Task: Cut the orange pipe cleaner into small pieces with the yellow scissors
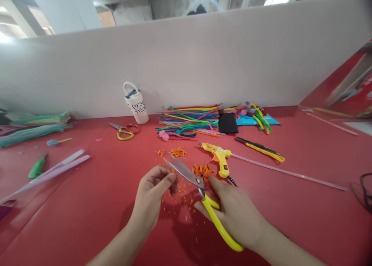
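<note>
My right hand grips yellow-handled scissors, blades nearly closed and pointing up-left. My left hand is pinched, its fingertips at the blades, holding a small orange piece that I can barely make out. Small orange cut bits lie in little heaps on the red table, with tiny orange crumbs scattered under the hands.
A yellow glue gun with a long clear glue stick lies just beyond the hands. Colourful pipe cleaners, a black phone, a yellow-black cutter, a second pair of scissors and a white cup sit near the white partition.
</note>
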The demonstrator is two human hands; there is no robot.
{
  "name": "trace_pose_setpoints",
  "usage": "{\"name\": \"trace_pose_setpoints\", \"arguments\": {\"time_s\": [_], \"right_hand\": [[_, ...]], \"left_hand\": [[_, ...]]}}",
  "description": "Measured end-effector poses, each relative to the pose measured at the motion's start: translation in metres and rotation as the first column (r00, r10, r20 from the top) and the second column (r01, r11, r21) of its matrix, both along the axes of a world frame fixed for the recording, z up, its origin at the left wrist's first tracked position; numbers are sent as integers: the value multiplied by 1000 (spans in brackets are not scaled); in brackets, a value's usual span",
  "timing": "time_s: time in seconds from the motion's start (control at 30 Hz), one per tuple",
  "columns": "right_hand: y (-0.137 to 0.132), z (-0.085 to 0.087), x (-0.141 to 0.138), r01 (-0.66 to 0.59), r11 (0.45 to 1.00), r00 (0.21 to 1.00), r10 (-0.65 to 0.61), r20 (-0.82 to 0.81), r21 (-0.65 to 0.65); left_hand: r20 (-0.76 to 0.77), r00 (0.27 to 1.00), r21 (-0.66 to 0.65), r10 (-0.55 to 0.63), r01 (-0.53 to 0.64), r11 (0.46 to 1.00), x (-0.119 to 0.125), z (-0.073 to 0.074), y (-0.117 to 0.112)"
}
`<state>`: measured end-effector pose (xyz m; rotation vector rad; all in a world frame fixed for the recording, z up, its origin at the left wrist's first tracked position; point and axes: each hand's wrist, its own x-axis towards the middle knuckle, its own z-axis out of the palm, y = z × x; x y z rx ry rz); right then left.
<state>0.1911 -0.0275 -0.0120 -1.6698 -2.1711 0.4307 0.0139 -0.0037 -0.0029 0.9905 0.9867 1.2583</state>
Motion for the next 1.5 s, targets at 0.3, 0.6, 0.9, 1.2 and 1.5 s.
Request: {"name": "trace_pose_setpoints", "arguments": {"time_s": [0.3,0.6,0.9,1.2,1.5], "right_hand": [[-3,-14,-4,-88,980,948,27,319,179],[-3,-18,-6,-95,961,936,-2,351,261],[-6,-18,-5,-105,949,927,-15,375,298],[-3,-19,-6,-121,942,927,-6,374,314],[-3,-20,-4,-129,939,925,-1,380,318]], "left_hand": [[54,992,13,111,-112,994,-3,3,-2],[72,992,10,107,-108,994,-2,6,-3],[63,992,16,112,-114,993,-3,5,-3],[61,992,20,112,-113,993,-3,4,-2],[26,993,62,115,-116,991,-4,3,-1]]}}
